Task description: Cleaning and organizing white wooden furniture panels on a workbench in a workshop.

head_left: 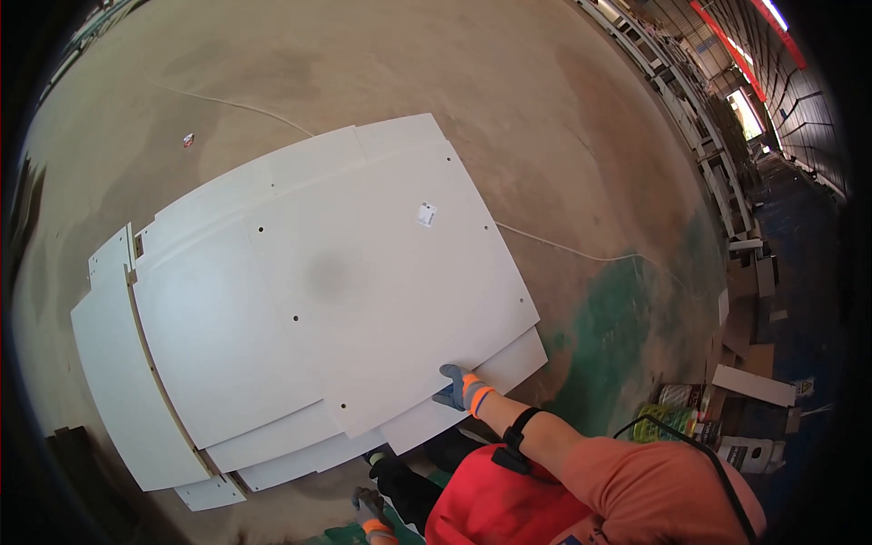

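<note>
A stack of large white flat panels [363, 263] lies on the floor in front of me, their edges offset from one another. The top panel has several small dark holes and a small white label [426, 214] near its far right. My right hand [457, 389], in a grey glove with an orange cuff, rests at the near edge of the top panel, thumb and fingers apart. Low in view, my left hand [368, 505] hangs beside my leg in a matching glove, apart from the panels. Its fingers are loosely parted, and nothing shows in them.
A narrower white panel [127, 372] lies along the stack's left side. A thin pale cable [581, 252] runs over the floor. Cardboard, boards and bags [749, 454] are piled at the right, near a long metal frame [699, 136]. A small scrap [188, 140] lies far left.
</note>
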A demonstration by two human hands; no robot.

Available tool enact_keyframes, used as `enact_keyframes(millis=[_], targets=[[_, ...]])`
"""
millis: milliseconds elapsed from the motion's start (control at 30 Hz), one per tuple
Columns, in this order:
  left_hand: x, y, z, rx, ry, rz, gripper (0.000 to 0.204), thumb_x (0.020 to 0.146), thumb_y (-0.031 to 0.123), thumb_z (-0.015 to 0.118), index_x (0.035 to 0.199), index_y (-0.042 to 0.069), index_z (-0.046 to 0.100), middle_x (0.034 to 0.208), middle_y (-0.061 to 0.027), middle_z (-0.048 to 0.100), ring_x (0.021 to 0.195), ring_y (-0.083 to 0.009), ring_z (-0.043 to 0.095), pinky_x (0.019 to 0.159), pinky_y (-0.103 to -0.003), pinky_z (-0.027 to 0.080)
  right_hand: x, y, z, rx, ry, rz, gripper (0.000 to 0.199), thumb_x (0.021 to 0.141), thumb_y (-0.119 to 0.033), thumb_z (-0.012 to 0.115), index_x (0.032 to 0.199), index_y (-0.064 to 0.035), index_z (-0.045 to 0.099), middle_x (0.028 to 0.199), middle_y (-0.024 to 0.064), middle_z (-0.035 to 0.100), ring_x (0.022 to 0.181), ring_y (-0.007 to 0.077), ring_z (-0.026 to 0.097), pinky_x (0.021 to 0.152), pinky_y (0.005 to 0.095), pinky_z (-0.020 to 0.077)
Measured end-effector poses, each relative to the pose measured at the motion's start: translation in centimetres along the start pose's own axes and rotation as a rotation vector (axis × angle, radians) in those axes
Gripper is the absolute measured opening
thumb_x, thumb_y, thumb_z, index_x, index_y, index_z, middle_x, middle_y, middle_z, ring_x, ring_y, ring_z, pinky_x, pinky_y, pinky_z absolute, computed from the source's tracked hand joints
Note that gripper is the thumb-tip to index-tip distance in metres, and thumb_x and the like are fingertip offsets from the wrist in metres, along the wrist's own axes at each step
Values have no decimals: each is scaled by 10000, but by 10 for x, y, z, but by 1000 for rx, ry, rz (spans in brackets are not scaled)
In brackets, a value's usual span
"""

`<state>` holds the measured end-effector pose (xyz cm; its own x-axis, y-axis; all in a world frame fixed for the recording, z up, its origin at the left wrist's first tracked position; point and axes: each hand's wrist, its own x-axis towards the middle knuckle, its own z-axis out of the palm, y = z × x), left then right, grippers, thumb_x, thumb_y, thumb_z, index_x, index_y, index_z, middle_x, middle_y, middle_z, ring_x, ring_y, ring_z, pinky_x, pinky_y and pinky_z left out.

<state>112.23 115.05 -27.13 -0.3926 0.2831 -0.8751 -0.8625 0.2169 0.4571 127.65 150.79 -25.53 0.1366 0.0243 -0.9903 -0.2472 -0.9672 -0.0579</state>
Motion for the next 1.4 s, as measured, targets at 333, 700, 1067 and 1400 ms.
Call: enact_keyframes(millis=[333, 700, 1067, 1400], targets=[[1, -18, 17, 42, -85, 94, 186, 837, 82, 533, 693, 130, 426, 594, 23, 365, 469, -87, 369, 407, -230, 285, 10, 1, 8, 20, -33, -23, 538, 859, -278, 646, 1320, -95, 436, 1312, 218, 450, 1172, 406, 488, 905, 494, 514], [44, -45, -34, -225, -539, 44, 164, 880, 129, 543, 1028, 59, 532, 701, -6, 488, 565, -92, 477, 461, -233, 377, 8, -3, -10, -274, -194, 27, 626, 877, -359, 608, 1327, 5, 369, 1313, 220, 463, 1159, 370, 525, 930, 495, 483], [-35, 26, 38, 7, 188, -9, 273, 891, 174, 550, 1132, 45, 544, 917, -79, 595, 735, -174, 601, 642, -279, 515, -15, 3, -3, -998, -24, -480, 541, 871, -321, 574, 1344, -107, 421, 1358, 207, 449, 1133, 377, 540, 940, 485, 452], [-29, 30, -47, 35, 291, -10, 302, 882, 196, 560, 1139, 37, 555, 956, -57, 581, 834, -190, 614, 702, -307, 510, -44, 7, 242, -1752, 420, -1197, 688, 938, -461, 398, 1499, -162, 132, 1556, 171, 75, 1412, 431, 78, 1101, 596, 151]])
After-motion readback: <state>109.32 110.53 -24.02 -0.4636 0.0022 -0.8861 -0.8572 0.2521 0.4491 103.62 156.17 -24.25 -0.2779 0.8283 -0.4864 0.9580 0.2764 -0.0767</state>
